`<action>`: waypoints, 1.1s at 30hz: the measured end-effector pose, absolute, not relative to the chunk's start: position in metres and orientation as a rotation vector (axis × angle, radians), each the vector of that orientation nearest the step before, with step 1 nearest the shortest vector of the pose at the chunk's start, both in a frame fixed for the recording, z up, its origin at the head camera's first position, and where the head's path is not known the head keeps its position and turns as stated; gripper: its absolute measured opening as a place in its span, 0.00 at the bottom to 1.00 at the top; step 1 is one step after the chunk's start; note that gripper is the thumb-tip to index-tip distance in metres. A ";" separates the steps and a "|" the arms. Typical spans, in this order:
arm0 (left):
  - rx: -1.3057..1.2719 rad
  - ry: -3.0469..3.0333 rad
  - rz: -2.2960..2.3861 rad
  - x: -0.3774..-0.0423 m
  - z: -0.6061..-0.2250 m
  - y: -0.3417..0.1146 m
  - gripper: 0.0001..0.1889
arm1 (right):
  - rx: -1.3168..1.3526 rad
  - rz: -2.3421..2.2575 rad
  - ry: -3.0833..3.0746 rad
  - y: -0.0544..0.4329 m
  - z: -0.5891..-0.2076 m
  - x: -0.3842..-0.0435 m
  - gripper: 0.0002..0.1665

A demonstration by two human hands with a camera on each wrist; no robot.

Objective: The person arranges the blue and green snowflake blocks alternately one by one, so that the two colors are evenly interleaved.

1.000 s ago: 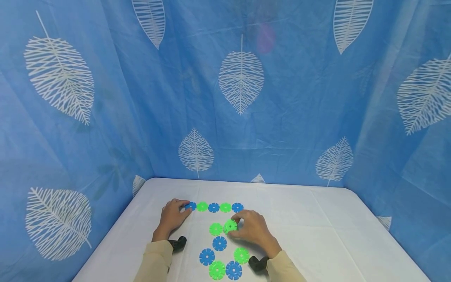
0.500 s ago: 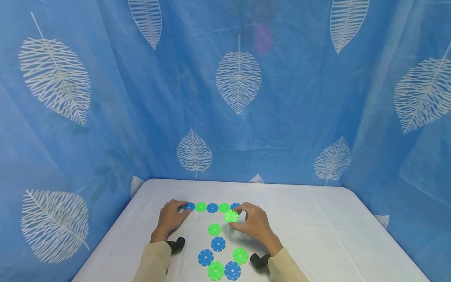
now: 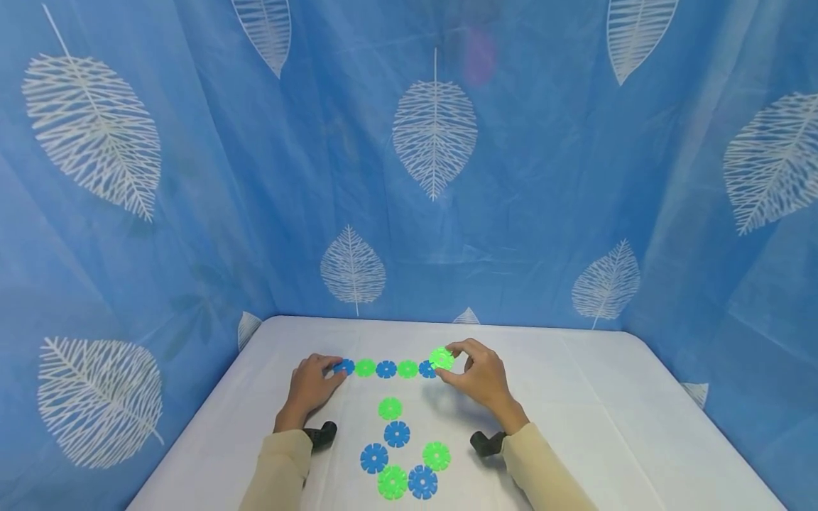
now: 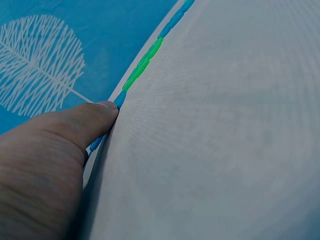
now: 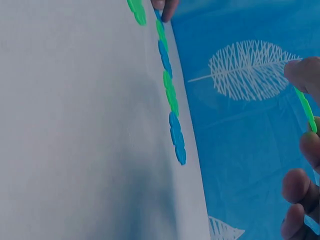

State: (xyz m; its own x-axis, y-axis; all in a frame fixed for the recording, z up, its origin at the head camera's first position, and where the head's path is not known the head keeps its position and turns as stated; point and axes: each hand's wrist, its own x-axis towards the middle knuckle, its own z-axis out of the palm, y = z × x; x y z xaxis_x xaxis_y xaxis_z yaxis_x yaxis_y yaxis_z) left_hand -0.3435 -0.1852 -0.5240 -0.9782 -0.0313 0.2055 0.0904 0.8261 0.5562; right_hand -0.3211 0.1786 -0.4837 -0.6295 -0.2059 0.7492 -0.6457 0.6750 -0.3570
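Note:
On the white tabletop, my left hand (image 3: 309, 387) pinches the blue interlocking disc (image 3: 346, 366) at the left end of a straight row, its thumb (image 4: 97, 120) against the notched edge. Toward the right the row runs on with a green disc (image 3: 365, 367), a blue disc (image 3: 386, 369), another green disc (image 3: 407, 369) and an end blue disc (image 3: 426, 369). My right hand (image 3: 481, 376) holds a loose green disc (image 3: 442, 358) between thumb and fingers. That disc is raised off the table, overlapping the row's right end in the head view; the right wrist view shows it apart from the row.
Nearer the body lie more loose discs: a green one (image 3: 390, 408), a blue one (image 3: 397, 433), and a curved cluster with a blue disc (image 3: 373, 458) and a green disc (image 3: 437, 455). A blue leaf-patterned curtain (image 3: 511, 213) surrounds the table's back and sides.
My right hand has lifted the green disc from beside the loose green one and carried it away from the body and rightward to the row's right end. The left hand stays on its blue disc.

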 end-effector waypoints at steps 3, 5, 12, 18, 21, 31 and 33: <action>-0.045 -2.797 -0.870 -0.344 -0.522 -0.185 0.22 | 0.616 0.820 -2.185 0.183 -0.483 -0.326 0.25; -0.042 -2.794 -0.872 -0.344 -0.522 -0.185 0.21 | 0.582 0.829 -2.194 0.184 -0.484 -0.328 0.25; -0.035 -2.804 -0.873 -0.345 -0.522 -0.185 0.21 | 0.403 0.867 -2.271 0.187 -0.493 -0.335 0.25; -0.046 -2.803 -0.874 -0.345 -0.521 -0.184 0.21 | 0.269 0.938 -2.322 0.187 -0.496 -0.337 0.24; -0.053 -2.795 -0.875 -0.344 -0.521 -0.184 0.21 | 0.189 0.970 -2.373 0.186 -0.498 -0.337 0.24; -0.055 -2.799 -0.885 -0.343 -0.523 -0.185 0.21 | -0.015 1.047 -2.540 0.184 -0.508 -0.337 0.26; -0.054 -2.798 -0.882 -0.343 -0.522 -0.185 0.21 | -0.025 1.052 -2.566 0.184 -0.510 -0.338 0.26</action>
